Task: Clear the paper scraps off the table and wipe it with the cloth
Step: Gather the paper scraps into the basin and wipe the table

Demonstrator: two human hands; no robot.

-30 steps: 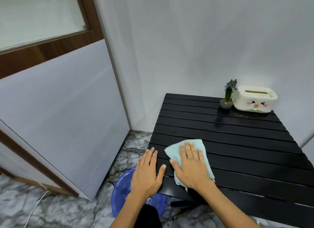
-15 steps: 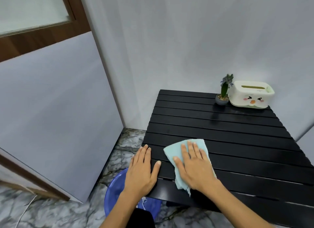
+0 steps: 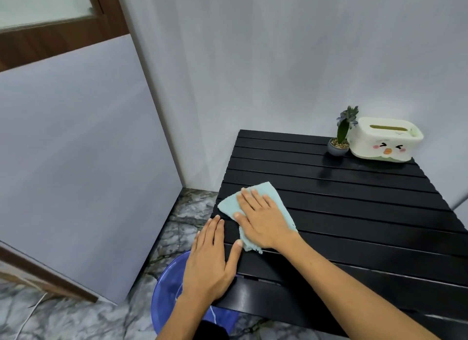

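- The pale blue cloth (image 3: 255,208) has slid a little farther up the counter (image 3: 354,213) since a moment ago, so wiping is under way; no paper scraps show (cleared, I judge).
- It lies flat under the right hand (image 3: 263,218), palm open, pressing, not clenched.
- The left hand (image 3: 210,261) rests flat and empty just beside it, over the counter's edge, a blue basin (image 3: 169,296) below.

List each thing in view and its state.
cloth: flat on table, pressed under right hand
right hand: open, palm down on cloth
left hand: open, flat on table edge
table: no scraps visible
basin: on floor
tissue box: upright
plant pot: upright
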